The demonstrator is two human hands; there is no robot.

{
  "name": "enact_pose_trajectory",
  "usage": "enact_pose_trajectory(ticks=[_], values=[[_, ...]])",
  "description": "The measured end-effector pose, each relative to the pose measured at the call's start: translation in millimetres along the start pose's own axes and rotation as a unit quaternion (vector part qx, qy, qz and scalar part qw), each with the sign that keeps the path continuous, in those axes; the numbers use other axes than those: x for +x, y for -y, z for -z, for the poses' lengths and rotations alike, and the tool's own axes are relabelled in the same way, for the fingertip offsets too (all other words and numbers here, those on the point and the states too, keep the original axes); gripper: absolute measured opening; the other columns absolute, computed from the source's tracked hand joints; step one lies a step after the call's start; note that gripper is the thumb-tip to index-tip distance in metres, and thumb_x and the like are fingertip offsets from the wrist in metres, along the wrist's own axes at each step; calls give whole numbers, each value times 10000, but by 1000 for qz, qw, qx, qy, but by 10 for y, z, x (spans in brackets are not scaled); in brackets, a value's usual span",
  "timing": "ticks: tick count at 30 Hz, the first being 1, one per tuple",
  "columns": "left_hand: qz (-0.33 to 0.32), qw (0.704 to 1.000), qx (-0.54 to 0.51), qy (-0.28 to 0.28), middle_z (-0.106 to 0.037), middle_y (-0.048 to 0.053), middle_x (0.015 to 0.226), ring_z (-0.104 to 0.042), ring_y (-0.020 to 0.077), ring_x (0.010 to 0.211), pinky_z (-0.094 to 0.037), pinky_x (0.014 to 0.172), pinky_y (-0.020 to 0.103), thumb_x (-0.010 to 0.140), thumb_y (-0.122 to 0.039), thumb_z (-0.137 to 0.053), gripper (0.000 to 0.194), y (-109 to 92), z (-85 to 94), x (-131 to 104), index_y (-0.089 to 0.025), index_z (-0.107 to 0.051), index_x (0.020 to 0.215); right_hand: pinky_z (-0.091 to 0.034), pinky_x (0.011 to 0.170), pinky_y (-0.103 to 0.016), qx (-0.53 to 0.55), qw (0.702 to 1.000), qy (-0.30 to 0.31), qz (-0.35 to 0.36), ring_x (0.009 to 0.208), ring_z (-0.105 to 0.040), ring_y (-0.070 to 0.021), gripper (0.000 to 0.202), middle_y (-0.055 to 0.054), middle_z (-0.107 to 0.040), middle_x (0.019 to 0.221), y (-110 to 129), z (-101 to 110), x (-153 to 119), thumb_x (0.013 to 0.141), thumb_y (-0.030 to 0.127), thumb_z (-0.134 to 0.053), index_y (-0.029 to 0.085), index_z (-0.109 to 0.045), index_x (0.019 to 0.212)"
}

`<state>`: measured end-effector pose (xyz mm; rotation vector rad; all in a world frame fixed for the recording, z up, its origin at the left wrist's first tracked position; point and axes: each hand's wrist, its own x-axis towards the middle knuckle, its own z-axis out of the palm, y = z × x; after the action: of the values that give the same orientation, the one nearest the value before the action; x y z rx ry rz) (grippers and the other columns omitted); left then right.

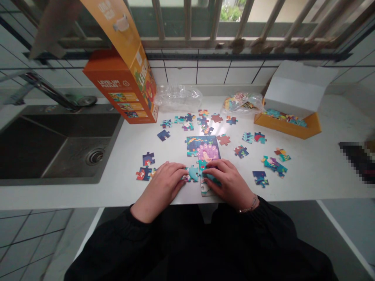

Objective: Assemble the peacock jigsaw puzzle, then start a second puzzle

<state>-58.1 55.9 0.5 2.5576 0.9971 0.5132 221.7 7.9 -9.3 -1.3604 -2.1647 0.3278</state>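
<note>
A partly joined jigsaw puzzle [207,152] with a pink peacock lies flat near the counter's front edge. My right hand [228,181] rests over its lower right side, fingers bent and thumb pressed on it, hiding that part. From the left, my left hand [166,177] pinches a teal puzzle piece [192,173] close against the puzzle's lower left edge. Whether that piece is locked in, I cannot tell. Beside my left hand are joined pieces with a red figure [143,173], partly covered, and a dark blue piece [148,158] above them.
Several loose pieces [216,118] lie behind and right of the puzzle. An orange puzzle box [123,89] stands by the sink [111,144]. Clear plastic bags [179,96] and an open yellow box [288,124] holding pieces are at the back, below a barred window.
</note>
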Motion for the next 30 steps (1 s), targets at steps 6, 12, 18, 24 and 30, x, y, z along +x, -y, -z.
enact_pose_trajectory(ticks=[6, 12, 18, 24, 30], values=[[1, 1000, 21, 20, -715, 101, 1385, -663, 279, 1293, -430, 1242, 601, 1085, -247, -589, 219, -24, -30, 5, -254, -686, 1282, -544, 1082, -510, -7, 1000, 1, 1, 1221, -629, -290, 205, -112, -719, 1271, -7, -15, -16, 1053, 294, -677, 255, -769, 1232], [7, 999, 37, 26, -705, 87, 1407, -656, 276, 1305, -407, 1262, 604, 1095, -283, -580, 209, -48, -22, -6, -280, -711, 1258, -532, 1111, -521, -20, 999, 6, 25, 1263, -608, -286, 280, -100, -691, 1350, -24, -22, -24, 1039, 260, -693, 340, -793, 1288], [9, 998, 51, 37, -700, 90, 1412, -657, 280, 1298, -402, 1260, 630, 1102, -281, -564, 207, -84, 15, 5, -266, -709, 1250, -493, 1158, -559, -46, 998, 7, 43, 1272, -606, -290, 226, -76, -707, 1353, 6, -18, -30, 1035, 305, -718, 363, -812, 1232], [9, 998, 53, 33, -696, 95, 1433, -656, 283, 1316, -405, 1261, 637, 1092, -272, -582, 220, -95, 14, -6, -265, -700, 1278, -471, 1180, -586, -70, 996, 9, 51, 1299, -613, -310, 227, -81, -721, 1381, 11, -47, -58, 1016, 338, -744, 341, -796, 1238], [-13, 998, 52, 23, -709, 91, 1456, -666, 273, 1334, -420, 1259, 625, 1093, -252, -584, 173, -126, -30, 2, -243, -697, 1223, -388, 1278, -597, -54, 995, 43, 78, 1477, -550, -321, 240, -8, -679, 1554, 14, -62, -66, 1065, 281, -649, 282, -743, 1285]])
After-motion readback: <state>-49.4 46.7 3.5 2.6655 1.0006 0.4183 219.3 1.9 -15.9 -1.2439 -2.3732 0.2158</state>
